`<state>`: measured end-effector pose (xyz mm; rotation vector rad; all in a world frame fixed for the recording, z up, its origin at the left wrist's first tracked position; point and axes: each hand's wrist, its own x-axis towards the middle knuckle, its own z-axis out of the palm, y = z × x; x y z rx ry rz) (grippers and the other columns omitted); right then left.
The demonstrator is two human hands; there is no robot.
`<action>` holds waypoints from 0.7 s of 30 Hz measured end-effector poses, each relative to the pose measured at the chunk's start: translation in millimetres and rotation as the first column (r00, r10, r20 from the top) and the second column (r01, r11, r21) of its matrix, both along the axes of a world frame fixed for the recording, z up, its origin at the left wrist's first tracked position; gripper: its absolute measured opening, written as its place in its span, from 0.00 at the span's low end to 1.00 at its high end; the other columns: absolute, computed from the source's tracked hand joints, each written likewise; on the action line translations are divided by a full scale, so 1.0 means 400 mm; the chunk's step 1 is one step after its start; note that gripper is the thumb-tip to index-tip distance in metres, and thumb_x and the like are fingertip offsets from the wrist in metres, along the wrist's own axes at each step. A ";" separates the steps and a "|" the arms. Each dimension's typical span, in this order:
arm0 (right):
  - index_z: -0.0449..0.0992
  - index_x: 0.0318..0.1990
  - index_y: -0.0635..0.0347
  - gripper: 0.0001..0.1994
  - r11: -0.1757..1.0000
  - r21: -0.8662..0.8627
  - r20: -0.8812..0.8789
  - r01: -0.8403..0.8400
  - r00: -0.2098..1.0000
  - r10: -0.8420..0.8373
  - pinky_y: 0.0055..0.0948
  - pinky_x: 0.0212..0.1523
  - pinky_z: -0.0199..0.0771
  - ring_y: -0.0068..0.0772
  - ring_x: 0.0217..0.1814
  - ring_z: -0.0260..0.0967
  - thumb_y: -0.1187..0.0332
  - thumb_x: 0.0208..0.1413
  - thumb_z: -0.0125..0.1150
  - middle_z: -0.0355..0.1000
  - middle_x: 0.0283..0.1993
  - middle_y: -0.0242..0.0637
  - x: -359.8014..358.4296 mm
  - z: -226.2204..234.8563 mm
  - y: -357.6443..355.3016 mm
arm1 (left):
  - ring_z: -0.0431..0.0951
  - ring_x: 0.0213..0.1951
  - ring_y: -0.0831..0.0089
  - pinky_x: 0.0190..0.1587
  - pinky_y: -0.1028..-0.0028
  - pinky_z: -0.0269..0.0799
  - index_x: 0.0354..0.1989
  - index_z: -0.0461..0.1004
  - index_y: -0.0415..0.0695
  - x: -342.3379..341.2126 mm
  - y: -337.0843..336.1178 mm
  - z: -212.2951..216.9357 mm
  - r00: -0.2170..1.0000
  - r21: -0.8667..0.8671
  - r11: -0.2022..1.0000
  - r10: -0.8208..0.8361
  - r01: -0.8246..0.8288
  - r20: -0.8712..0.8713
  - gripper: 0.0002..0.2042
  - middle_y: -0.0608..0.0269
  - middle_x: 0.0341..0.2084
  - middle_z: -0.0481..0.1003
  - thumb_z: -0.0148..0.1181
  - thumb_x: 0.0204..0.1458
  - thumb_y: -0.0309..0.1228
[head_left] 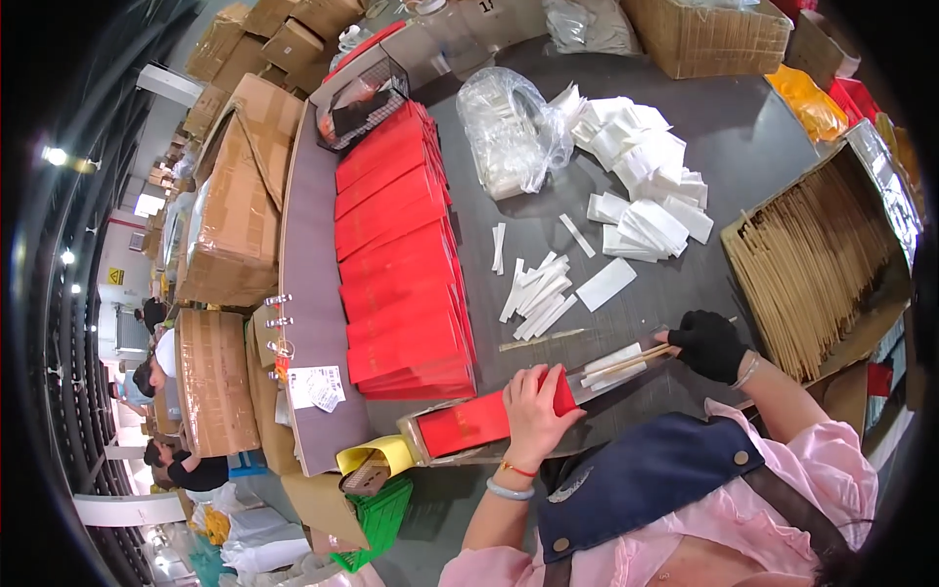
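Down on a dark table (724,147), the left hand (536,411) clasps a red sleeve (479,423). The gloved right hand (708,344) pinches chopsticks (626,363) with white packets at its mouth.

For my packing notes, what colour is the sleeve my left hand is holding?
Red sleeve, seen best in the head view, under the left hand.

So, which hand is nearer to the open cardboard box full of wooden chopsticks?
Right. The right hand, in a black glove, is just left of the cardboard box of wooden chopsticks. The left hand rests farther away on the red sleeve.
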<state>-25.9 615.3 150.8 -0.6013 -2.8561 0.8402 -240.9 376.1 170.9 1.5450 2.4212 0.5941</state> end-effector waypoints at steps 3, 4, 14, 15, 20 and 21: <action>0.80 0.42 0.43 0.12 0.994 0.065 0.017 -0.087 0.996 0.086 0.39 0.32 0.70 0.45 0.32 0.70 0.65 0.47 0.65 0.69 0.27 0.38 -0.014 -0.063 -0.017 | 0.66 0.52 0.56 0.55 0.58 0.60 0.50 0.73 0.45 0.004 -0.020 -0.018 1.000 0.007 1.000 -0.030 0.030 0.008 0.33 0.60 0.48 0.70 0.75 0.29 0.38; 0.79 0.43 0.44 0.13 0.990 0.087 -0.027 -0.114 0.993 0.117 0.39 0.33 0.71 0.46 0.32 0.70 0.65 0.47 0.65 0.70 0.27 0.38 -0.027 -0.083 -0.029 | 0.66 0.52 0.56 0.55 0.58 0.60 0.50 0.73 0.45 0.008 -0.019 -0.022 1.000 0.000 1.000 -0.027 0.027 0.008 0.33 0.60 0.48 0.70 0.75 0.29 0.38; 0.77 0.37 0.58 0.12 0.915 -0.380 -0.128 0.136 0.972 -0.197 0.36 0.40 0.74 0.44 0.37 0.72 0.72 0.43 0.68 0.72 0.35 0.45 -0.080 -0.161 -0.069 | 0.66 0.51 0.56 0.55 0.59 0.61 0.53 0.71 0.44 0.043 0.054 -0.046 0.999 -0.014 0.999 -0.049 0.049 -0.002 0.35 0.61 0.48 0.69 0.74 0.29 0.37; 0.77 0.37 0.59 0.11 0.751 -0.636 -0.102 0.176 0.946 -0.308 0.33 0.40 0.74 0.43 0.38 0.72 0.73 0.44 0.68 0.72 0.37 0.44 -0.110 -0.161 -0.114 | 0.65 0.51 0.56 0.54 0.59 0.61 0.54 0.70 0.44 0.046 0.065 -0.044 0.998 -0.012 0.998 -0.058 0.058 0.005 0.35 0.59 0.48 0.69 0.74 0.31 0.36; 0.72 0.46 0.58 0.27 0.950 -0.304 -0.283 -0.074 0.959 -0.016 0.41 0.48 0.67 0.45 0.48 0.68 0.60 0.37 0.74 0.70 0.44 0.40 -0.178 -0.045 -0.150 | 0.68 0.49 0.55 0.47 0.58 0.65 0.59 0.67 0.53 0.028 0.103 0.006 0.987 -0.014 0.989 -0.147 0.147 -0.066 0.31 0.54 0.46 0.68 0.63 0.41 0.30; 0.72 0.47 0.57 0.30 0.998 -0.039 -0.302 -0.045 0.953 0.031 0.43 0.49 0.65 0.45 0.50 0.67 0.58 0.33 0.75 0.70 0.45 0.39 -0.165 -0.036 -0.125 | 0.68 0.46 0.55 0.46 0.58 0.66 0.51 0.72 0.53 0.025 0.094 -0.018 0.973 -0.005 0.980 -0.196 0.197 -0.125 0.23 0.53 0.43 0.68 0.59 0.42 0.27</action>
